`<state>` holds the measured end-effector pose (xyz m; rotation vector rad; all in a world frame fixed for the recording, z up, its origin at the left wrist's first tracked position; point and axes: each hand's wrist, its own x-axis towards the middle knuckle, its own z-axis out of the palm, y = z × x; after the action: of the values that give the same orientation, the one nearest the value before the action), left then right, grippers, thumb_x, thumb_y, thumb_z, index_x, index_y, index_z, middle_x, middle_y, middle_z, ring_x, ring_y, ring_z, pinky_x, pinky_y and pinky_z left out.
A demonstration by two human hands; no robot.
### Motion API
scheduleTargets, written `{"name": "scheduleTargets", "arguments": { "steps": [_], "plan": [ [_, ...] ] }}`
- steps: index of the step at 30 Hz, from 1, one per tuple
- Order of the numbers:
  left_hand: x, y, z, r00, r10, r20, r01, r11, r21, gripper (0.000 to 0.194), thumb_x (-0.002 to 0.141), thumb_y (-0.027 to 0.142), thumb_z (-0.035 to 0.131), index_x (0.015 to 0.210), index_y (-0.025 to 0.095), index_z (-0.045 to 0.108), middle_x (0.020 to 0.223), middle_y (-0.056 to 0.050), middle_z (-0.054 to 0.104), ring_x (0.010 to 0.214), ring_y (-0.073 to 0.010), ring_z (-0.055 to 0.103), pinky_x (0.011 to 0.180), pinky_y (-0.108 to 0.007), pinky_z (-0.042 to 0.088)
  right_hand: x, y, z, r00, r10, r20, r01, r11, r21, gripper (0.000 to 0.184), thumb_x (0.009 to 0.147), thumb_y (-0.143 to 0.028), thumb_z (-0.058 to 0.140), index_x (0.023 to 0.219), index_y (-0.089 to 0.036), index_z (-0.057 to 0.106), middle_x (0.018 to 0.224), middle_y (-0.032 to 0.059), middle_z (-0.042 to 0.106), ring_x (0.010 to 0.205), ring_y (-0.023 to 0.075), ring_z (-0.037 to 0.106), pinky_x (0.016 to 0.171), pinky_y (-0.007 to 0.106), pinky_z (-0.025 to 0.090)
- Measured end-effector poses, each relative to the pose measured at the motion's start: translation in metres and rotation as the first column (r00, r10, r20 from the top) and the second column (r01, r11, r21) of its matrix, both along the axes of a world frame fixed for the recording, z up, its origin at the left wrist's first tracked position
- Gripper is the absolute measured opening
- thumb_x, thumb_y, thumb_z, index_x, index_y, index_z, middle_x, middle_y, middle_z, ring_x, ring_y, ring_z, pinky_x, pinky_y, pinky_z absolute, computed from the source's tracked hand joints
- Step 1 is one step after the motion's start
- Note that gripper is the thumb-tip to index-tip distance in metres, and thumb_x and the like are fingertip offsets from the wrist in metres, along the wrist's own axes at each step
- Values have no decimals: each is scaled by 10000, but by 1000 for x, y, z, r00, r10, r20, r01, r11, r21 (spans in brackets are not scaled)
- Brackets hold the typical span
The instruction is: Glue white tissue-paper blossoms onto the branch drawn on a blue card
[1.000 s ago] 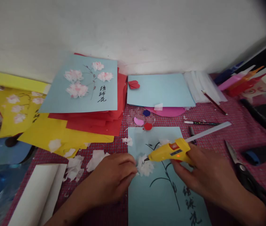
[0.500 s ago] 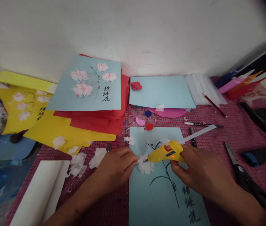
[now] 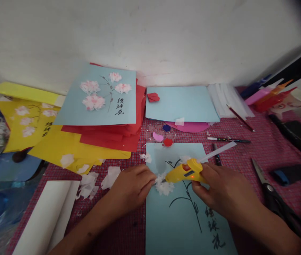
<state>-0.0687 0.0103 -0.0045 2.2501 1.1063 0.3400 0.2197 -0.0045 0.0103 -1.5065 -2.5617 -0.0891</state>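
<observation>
Our right hand (image 3: 223, 184) grips the yellow plastic glue gun (image 3: 184, 172), nozzle at the ruffled white paper flower (image 3: 164, 188) on the pale-blue sheet (image 3: 167, 228), and one slip could burn our pinched-together left hand (image 3: 134, 184) alongside.

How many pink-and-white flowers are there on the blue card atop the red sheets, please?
4: the upper-left flower, the lower-left flower, the top-right flower and the right-hand flower just below that. None appears hidden.
</observation>
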Motion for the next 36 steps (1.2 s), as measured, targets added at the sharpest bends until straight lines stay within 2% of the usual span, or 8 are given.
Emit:
{"name": "scheduleTargets", "arguments": {
  "steps": [8,14,19,22,27,36],
  "plan": [
    [1,-1,2,1000,-2,-1,2,1000,3,210,1001,271,440,996,200,638,958,-34,632,884,-159,590,790,-289,476,3,-1,5,1000,-22,-1,22,1000,-6,101,848,-289,547,812,-195,541,685,28,605,572,199,587,560,312,354],
    [1,0,2,1000,0,-7,0,1000,-4,198,997,258,444,1002,203,634,961,-33,629,891,-160,587,786,-286,466,-4,0,5,999,15,-30,-15,1000,1,74,860,-265,535,866,-192,537,758,48,639,622,217,623,576,319,375],
    [1,-1,1,1000,-1,-18,1,1000,-9,195,994,260,450,996,204,637,954,-32,624,888,-159,583,784,-283,468,-5,0,5,1000,15,-6,-15,1000,4,60,854,-252,535,871,-195,536,734,38,625,603,214,610,547,313,342],
    [1,-1,0,1000,2,-12,-2,1000,3,200,996,263,448,986,201,638,954,-33,625,886,-160,582,789,-286,470,-2,-1,7,1000,0,1,0,1000,19,65,860,-260,528,855,-198,544,683,23,600,565,203,586,538,311,328],
    [2,-1,0,1000,-5,-2,5,1000,29,213,995,263,445,995,196,647,947,-42,628,870,-161,585,779,-288,479,1,-5,8,1000,-10,-22,11,1000,28,101,862,-287,537,829,-193,549,707,39,620,597,205,602,570,314,367],
    [5,-1,1,999,-28,-41,30,998,59,210,995,251,438,982,195,640,945,-34,624,867,-159,589,777,-287,483,9,-13,7,995,-88,-53,91,994,56,125,848,-300,551,841,-179,580,689,38,619,571,197,591,556,306,363]
  ]
}}
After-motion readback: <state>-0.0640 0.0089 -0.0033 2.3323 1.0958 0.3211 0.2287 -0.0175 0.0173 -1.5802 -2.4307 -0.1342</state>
